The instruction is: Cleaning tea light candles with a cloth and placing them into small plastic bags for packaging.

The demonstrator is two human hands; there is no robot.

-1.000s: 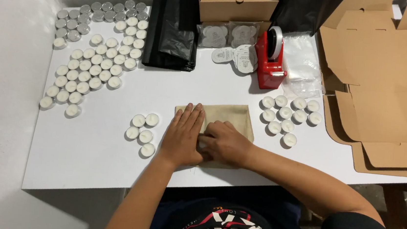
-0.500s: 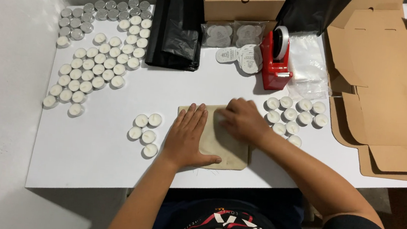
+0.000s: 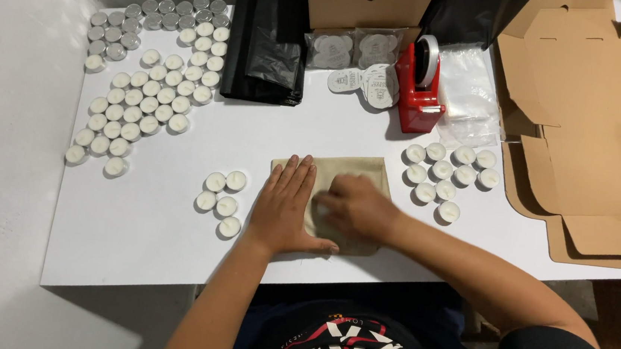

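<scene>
A flat, beige cloth pouch (image 3: 352, 172) is laid near the front edge of the white table (image 3: 139, 249), directly before the person. The left hand (image 3: 286, 208) is pressed flat on the pouch's left part, fingers stretched out and slightly spread, nothing being gripped. The right hand (image 3: 349, 208) is laid on the pouch's middle with its fingers bent; whether a fold of cloth is pinched beneath them cannot be told from this view. A small group of five white tealight candles (image 3: 221, 198) is seen just left of the left hand, and a second cluster of white tealights (image 3: 447, 173) is set just right of the pouch. A large spread of tealights (image 3: 146, 85) is found at the table's far left, a red tape dispenser (image 3: 420, 87) stands beyond the pouch, and unfolded brown cardboard boxes (image 3: 591, 132) are laid on the right.
</scene>
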